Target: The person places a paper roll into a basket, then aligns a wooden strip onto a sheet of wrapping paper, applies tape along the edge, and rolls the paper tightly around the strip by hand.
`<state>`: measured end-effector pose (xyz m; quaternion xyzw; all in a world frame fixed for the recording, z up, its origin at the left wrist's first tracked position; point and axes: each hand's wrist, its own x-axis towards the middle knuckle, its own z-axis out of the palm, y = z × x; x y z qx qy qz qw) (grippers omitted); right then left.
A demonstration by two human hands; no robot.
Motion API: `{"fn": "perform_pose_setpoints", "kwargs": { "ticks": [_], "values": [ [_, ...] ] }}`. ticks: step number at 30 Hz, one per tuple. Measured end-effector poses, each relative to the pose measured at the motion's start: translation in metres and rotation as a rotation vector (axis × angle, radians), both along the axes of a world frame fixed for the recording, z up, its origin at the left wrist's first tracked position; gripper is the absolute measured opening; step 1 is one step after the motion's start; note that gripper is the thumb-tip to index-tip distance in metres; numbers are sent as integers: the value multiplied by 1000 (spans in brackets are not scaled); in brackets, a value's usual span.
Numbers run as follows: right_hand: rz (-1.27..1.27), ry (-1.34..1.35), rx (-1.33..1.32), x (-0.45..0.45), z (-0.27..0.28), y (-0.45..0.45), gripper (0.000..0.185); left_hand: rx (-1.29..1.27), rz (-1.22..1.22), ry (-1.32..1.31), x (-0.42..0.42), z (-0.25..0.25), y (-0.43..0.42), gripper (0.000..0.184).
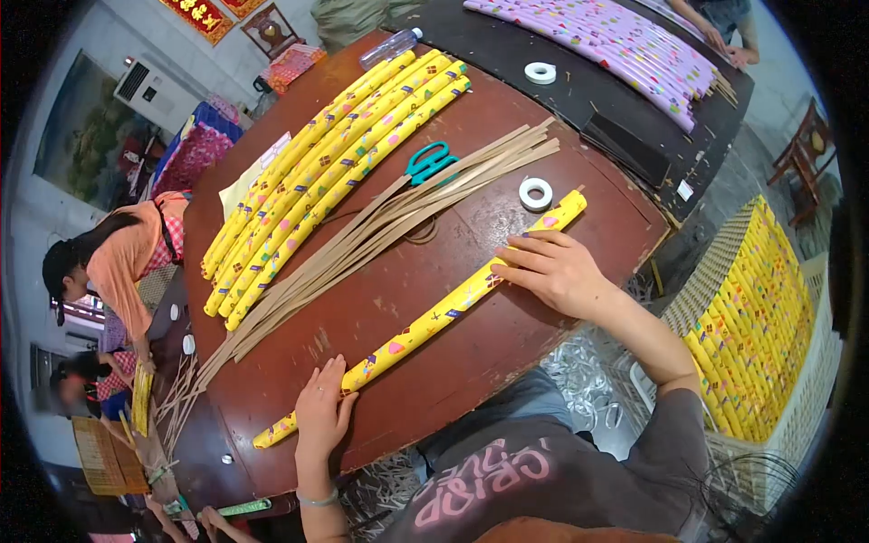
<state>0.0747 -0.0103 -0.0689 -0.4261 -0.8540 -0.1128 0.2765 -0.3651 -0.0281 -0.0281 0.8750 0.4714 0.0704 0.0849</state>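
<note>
A long yellow patterned paper roll (pixel 434 324) lies slantwise on the brown table before me, a thin stick end showing at its upper right tip. My left hand (pixel 321 407) rests over its lower part, fingers stretched out. Near the upper end, my right hand (pixel 554 274) lies on the roll with fingers spread flat. A white tape roll (pixel 535 194) sits just beyond that end. Thin wooden strips (pixel 362 237) lie in a loose bundle behind the roll, and teal-handled scissors (pixel 429 165) are beside them.
Several finished-looking yellow rolls (pixel 335 172) are stacked at the back left, near a plastic bottle (pixel 391 49). Purple rolls (pixel 606 54) cover part of a black table. A white basket (pixel 769 452) full of yellow rolls stands right. Other people work at left and top right.
</note>
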Motion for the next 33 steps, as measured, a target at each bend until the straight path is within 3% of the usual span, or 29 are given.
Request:
{"fn": "perform_pose_setpoints", "kwargs": {
  "ticks": [7,15,20,25,27,33],
  "values": [
    [123,49,20,18,2,-10,26,34,-21,-13,2,0,2,53],
    [-202,527,-7,46,-11,-79,25,215,69,-115,-9,22,28,39],
    [-352,670,-65,45,-34,-98,24,373,214,16,-11,66,115,38],
    [-354,609,-33,44,-34,-101,25,517,43,-23,-21,81,249,41],
    [-390,605,0,45,-29,-108,24,290,138,30,-13,82,288,45],
    [-654,605,-24,70,-42,-176,26,120,150,-118,-24,44,351,52]
  ]
}}
